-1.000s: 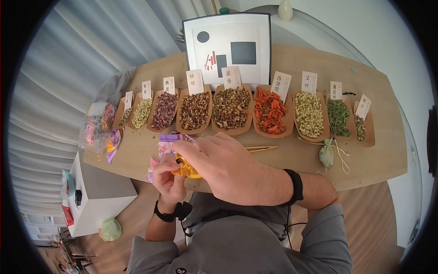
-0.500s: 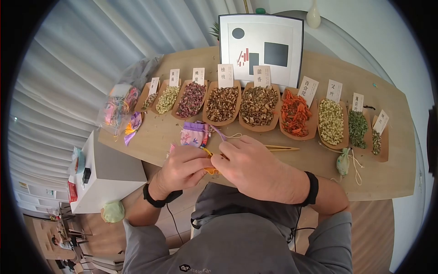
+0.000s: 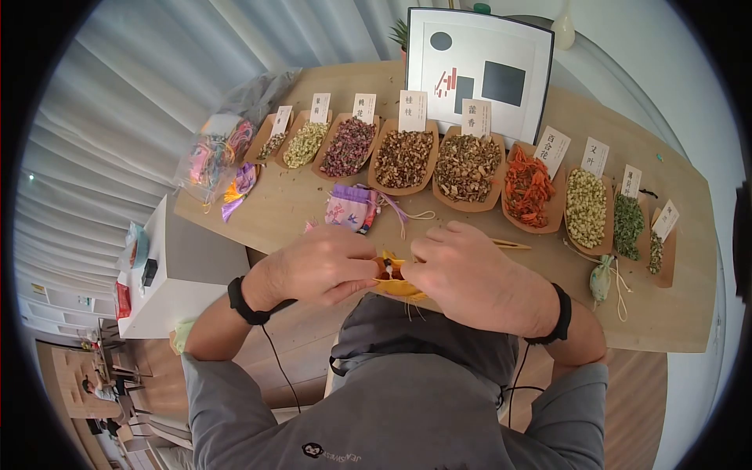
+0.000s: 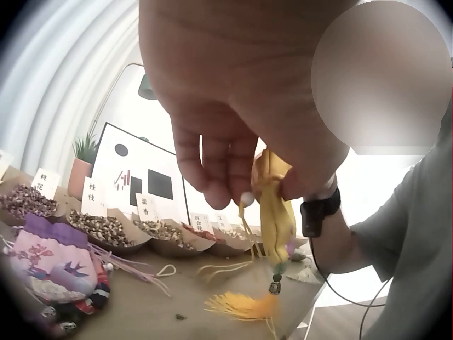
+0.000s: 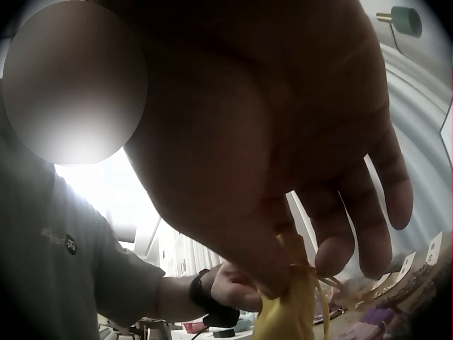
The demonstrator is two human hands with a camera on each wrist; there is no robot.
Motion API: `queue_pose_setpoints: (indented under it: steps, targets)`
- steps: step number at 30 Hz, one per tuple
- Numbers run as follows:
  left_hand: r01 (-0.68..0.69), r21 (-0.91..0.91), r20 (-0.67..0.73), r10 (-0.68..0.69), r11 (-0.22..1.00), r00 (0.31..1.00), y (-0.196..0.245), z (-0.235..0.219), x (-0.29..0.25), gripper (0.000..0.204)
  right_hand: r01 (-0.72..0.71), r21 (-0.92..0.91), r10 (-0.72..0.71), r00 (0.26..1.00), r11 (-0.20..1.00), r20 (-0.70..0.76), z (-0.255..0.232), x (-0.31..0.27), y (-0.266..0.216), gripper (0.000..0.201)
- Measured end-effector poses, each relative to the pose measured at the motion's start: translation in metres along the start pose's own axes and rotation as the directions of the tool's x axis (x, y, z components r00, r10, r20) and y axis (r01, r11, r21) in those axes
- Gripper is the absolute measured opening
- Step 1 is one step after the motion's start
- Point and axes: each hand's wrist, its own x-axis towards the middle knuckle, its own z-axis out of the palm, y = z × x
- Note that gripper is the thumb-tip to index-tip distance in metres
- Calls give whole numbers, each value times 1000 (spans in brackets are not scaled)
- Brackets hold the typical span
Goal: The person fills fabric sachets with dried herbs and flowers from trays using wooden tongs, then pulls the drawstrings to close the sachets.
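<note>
A small yellow drawstring pouch (image 3: 401, 288) is held close to the body at the table's front edge. My left hand (image 3: 325, 266) pinches one side of its mouth, and my right hand (image 3: 479, 276) pinches the other. Between them the mouth is spread, with a dark interior showing. In the left wrist view an orange-yellow tassel (image 4: 244, 306) hangs below the pouch on a dark bead, and a white bead (image 4: 246, 199) sits by the fingertips. Yellow cords dangle beside it. The right wrist view shows thumb and finger at the yellow cloth (image 5: 287, 317).
Several paper trays of dried herbs with labels, such as the orange petals (image 3: 529, 188), curve across the table. A pink and purple pouch (image 3: 350, 207) lies beyond my left hand. Wooden tweezers (image 3: 511, 244) and a green pouch (image 3: 601, 280) lie rightward; a bag of cords (image 3: 211, 160) sits left.
The right hand has moved from over the left to the pouch's right side. The mouth is now spread between both hands. The head view has shifted, so the table appears tilted differently.
</note>
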Motion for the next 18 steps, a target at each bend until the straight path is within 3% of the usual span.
queue_pose_setpoints:
  steps: [5, 7, 14, 16, 17, 18]
  targets:
    - [5, -76, -54, -9, 997, 999, 2, 0, -3, 13, 23, 42, -24, 1000, 999, 16, 6, 2, 0, 13]
    - [7, -68, -31, -9, 998, 999, 3, -8, -1, 12, -62, -60, 65, 996, 996, 53, -3, 1, 1, 13]
    - [17, 2, -19, -17, 1000, 1000, -8, 0, -10, 20, -98, -66, 107, 980, 993, 170, 2, 4, 1, 14]
    - [40, 42, -42, -38, 998, 998, -8, 5, -9, 22, -53, -52, 63, 978, 997, 201, 2, 5, 2, 13]
    - [29, 42, -46, -27, 999, 999, -7, 6, -7, 22, -60, -61, 71, 977, 996, 202, 1, 4, 3, 13]
    - [27, 52, -55, -24, 998, 998, -5, 7, -4, 20, -50, 63, 43, 994, 997, 104, 1, 3, 3, 11]
